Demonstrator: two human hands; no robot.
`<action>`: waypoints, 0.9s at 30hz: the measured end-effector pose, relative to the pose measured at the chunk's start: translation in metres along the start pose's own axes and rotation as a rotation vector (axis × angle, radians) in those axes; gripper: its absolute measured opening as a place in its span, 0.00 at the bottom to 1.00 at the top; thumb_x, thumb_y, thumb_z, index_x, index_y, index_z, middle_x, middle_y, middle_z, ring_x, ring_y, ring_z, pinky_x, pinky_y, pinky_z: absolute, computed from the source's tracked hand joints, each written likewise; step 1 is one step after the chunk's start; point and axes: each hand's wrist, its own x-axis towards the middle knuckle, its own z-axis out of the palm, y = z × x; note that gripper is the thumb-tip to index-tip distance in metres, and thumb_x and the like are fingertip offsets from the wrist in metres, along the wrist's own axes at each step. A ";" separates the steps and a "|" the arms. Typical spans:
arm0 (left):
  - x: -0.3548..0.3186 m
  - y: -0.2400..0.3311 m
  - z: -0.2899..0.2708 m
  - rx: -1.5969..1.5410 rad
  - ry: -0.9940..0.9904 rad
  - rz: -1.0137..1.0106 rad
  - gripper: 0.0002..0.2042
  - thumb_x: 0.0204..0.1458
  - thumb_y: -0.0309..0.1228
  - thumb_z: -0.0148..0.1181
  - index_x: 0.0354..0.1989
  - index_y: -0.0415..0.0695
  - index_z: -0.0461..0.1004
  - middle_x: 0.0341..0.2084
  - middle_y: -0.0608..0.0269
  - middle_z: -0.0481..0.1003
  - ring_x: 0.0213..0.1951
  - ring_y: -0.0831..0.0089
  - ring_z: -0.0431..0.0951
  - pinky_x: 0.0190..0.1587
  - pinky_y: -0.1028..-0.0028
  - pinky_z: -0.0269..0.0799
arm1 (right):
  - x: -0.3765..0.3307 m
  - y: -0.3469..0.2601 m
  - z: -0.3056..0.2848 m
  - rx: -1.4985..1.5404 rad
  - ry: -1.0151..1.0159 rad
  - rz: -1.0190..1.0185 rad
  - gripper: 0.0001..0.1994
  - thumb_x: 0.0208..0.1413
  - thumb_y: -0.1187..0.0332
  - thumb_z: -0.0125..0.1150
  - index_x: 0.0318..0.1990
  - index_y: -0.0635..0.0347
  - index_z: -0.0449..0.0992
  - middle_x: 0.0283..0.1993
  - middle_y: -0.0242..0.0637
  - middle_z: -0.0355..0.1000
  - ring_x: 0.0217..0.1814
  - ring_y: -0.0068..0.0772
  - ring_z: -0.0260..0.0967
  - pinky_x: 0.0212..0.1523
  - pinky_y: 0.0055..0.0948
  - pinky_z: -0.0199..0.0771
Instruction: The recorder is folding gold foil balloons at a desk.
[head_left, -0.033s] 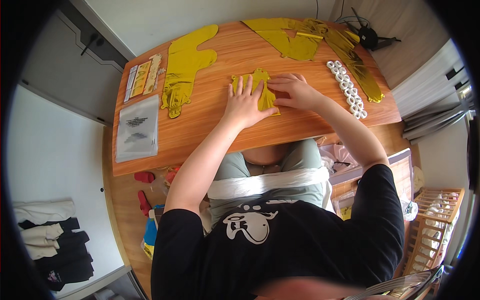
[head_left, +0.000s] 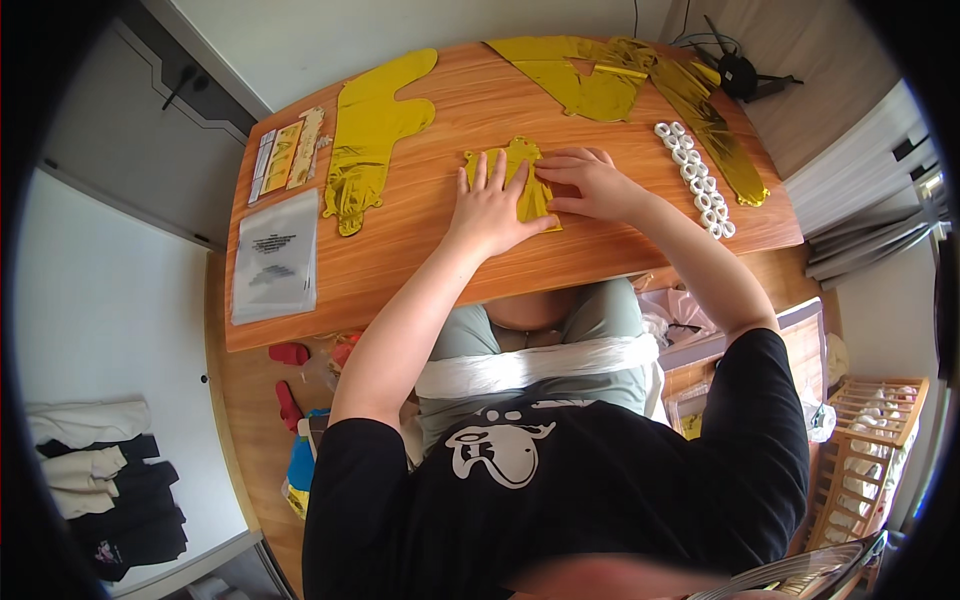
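Wooden table [head_left: 420, 250] fills upper middle. Long gold foil balloon [head_left: 372, 135] at 11 o'clock. Clear plastic bag [head_left: 275, 255] at 9 o'clock. Small gold foil piece [head_left: 520, 180] at table centre, under both hands. Left hand [head_left: 492, 208] flat, fingers spread, pressing it. Right hand [head_left: 590, 185] fingers curled loosely on its right edge. White ring strip [head_left: 695, 175] at 2 o'clock.

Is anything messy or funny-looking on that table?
A little. The gold foil pile at the far edge is crumpled and heaped, unlike the flat gold foil shape to its left. Both hands, left hand and right hand, press a small gold foil piece flat. Nothing looks spilled or broken.
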 end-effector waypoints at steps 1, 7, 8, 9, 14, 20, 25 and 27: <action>0.000 0.000 -0.002 -0.011 -0.013 0.000 0.51 0.53 0.75 0.49 0.79 0.54 0.52 0.78 0.44 0.46 0.79 0.44 0.43 0.77 0.41 0.35 | 0.000 0.000 0.000 -0.019 -0.038 0.022 0.31 0.57 0.52 0.69 0.67 0.51 0.74 0.70 0.35 0.69 0.76 0.45 0.57 0.75 0.51 0.48; 0.008 -0.030 0.020 -0.472 0.122 0.013 0.52 0.58 0.73 0.45 0.81 0.48 0.43 0.78 0.40 0.46 0.79 0.42 0.41 0.77 0.43 0.33 | 0.000 -0.004 0.004 -0.084 -0.111 0.027 0.40 0.54 0.44 0.69 0.72 0.51 0.68 0.77 0.33 0.61 0.78 0.47 0.53 0.77 0.53 0.43; 0.010 -0.034 0.018 -0.632 0.095 -0.011 0.47 0.64 0.63 0.48 0.81 0.46 0.38 0.78 0.39 0.44 0.79 0.42 0.38 0.77 0.44 0.32 | -0.002 -0.004 0.005 -0.094 -0.114 0.020 0.42 0.53 0.43 0.69 0.73 0.52 0.66 0.79 0.33 0.58 0.79 0.47 0.52 0.77 0.53 0.43; 0.010 -0.039 0.016 -0.630 0.090 -0.011 0.47 0.64 0.63 0.48 0.81 0.46 0.38 0.78 0.39 0.44 0.79 0.42 0.38 0.77 0.44 0.32 | -0.002 -0.003 0.006 -0.089 -0.114 0.022 0.42 0.53 0.43 0.69 0.73 0.52 0.66 0.79 0.33 0.58 0.79 0.47 0.52 0.77 0.53 0.43; -0.002 -0.077 -0.005 -0.721 -0.076 0.249 0.40 0.66 0.49 0.57 0.80 0.52 0.45 0.79 0.43 0.41 0.80 0.48 0.33 0.78 0.49 0.30 | 0.001 -0.003 0.001 -0.154 -0.179 0.030 0.46 0.52 0.43 0.71 0.76 0.50 0.61 0.79 0.35 0.58 0.79 0.48 0.52 0.77 0.55 0.41; -0.011 -0.091 -0.026 -0.333 -0.299 0.298 0.49 0.58 0.55 0.64 0.81 0.55 0.40 0.80 0.47 0.39 0.81 0.57 0.35 0.79 0.51 0.26 | 0.003 0.001 0.002 -0.206 -0.215 0.041 0.47 0.52 0.39 0.69 0.75 0.51 0.62 0.80 0.32 0.56 0.79 0.48 0.51 0.78 0.54 0.42; -0.010 -0.096 -0.037 -0.315 -0.330 0.307 0.58 0.51 0.57 0.70 0.81 0.56 0.34 0.79 0.46 0.40 0.80 0.55 0.36 0.79 0.51 0.26 | 0.004 -0.007 -0.004 -0.213 -0.232 0.054 0.50 0.47 0.38 0.72 0.75 0.51 0.62 0.80 0.31 0.56 0.79 0.47 0.51 0.78 0.55 0.42; -0.010 -0.089 -0.043 -0.327 -0.370 0.254 0.60 0.48 0.57 0.73 0.81 0.56 0.34 0.79 0.45 0.41 0.80 0.54 0.37 0.79 0.50 0.27 | 0.003 -0.007 -0.006 -0.208 -0.240 0.067 0.51 0.44 0.38 0.74 0.75 0.51 0.63 0.80 0.30 0.56 0.79 0.47 0.51 0.78 0.55 0.42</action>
